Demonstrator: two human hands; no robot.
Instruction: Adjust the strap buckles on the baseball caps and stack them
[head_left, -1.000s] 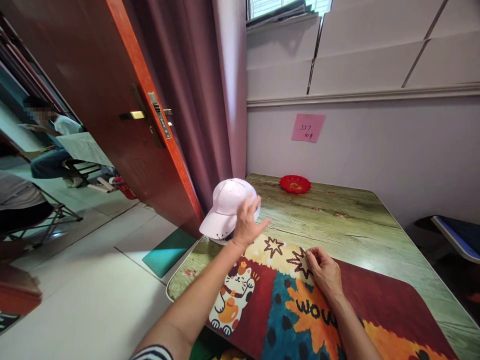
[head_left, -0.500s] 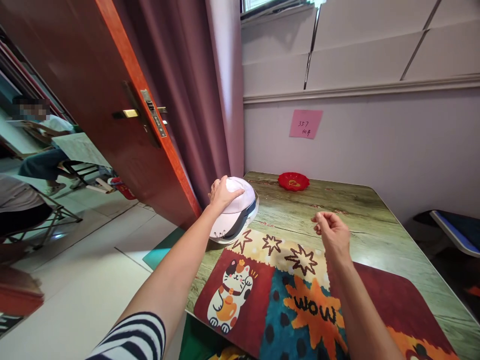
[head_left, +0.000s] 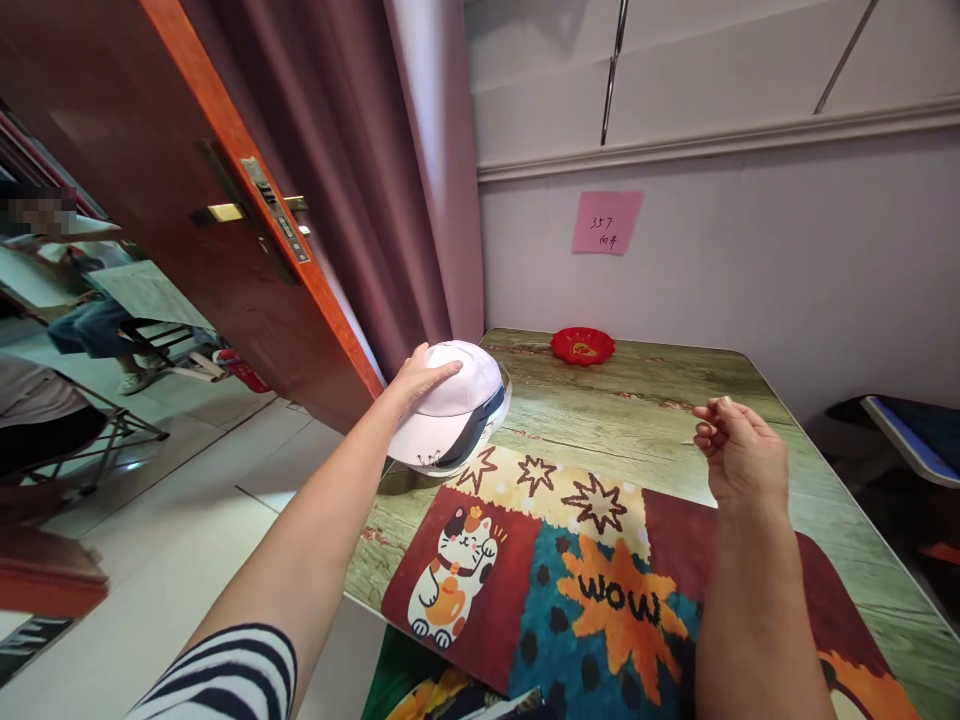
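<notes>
My left hand grips the crown of a pale pink baseball cap. Under that cap, darker and white brims show, so it looks like several caps nested in a stack, with small metal rings on one brim. The stack is at the left edge of the wood-patterned table; whether it rests there or is slightly raised I cannot tell. On the right, my right hand is above the table with fingers curled and thumb pressed to them in a pinch. Anything inside that pinch is too small to make out.
A patterned mat covers the near part of the table. Farther back sits a red scalloped dish. A pink note is on the wall. To the left stand a brown door and a purple curtain; people sit beyond.
My left hand and the caps have shifted slightly left in view. My right hand has moved right, away from the caps, its fingers still closed. The whole view has tilted a little.
</notes>
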